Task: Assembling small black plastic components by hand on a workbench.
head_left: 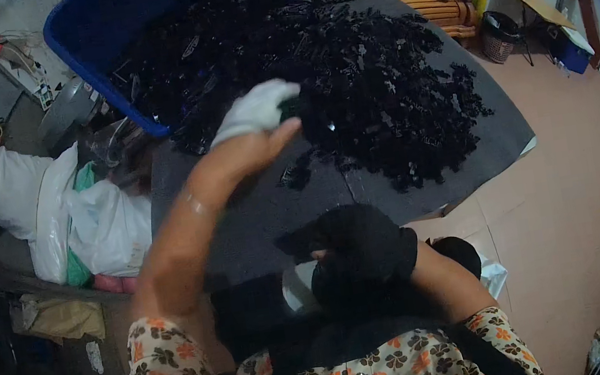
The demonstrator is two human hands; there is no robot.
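Note:
My left hand (258, 114), in a white glove with the thumb bare, reaches over the near left part of a large heap of small black plastic pieces (397, 107). Its thumb stands apart from the fingers, and the gap between them looks dark. Low in front of my body is my right hand (368, 251), in a black glove, with a bare fingertip or thumb tip showing. Its fingers are bent around something dark that I cannot make out against the glove. A small cluster of black pieces (296, 172) lies apart from the heap, near my left hand.
The heap spreads over a grey-covered table (243, 219) from a tipped blue bin (93, 75) at the back. White sacks (108, 224) stand at the left. A wooden bench (435, 0), a dark waste basket (501, 37) and a blue box (569, 54) are at the far right.

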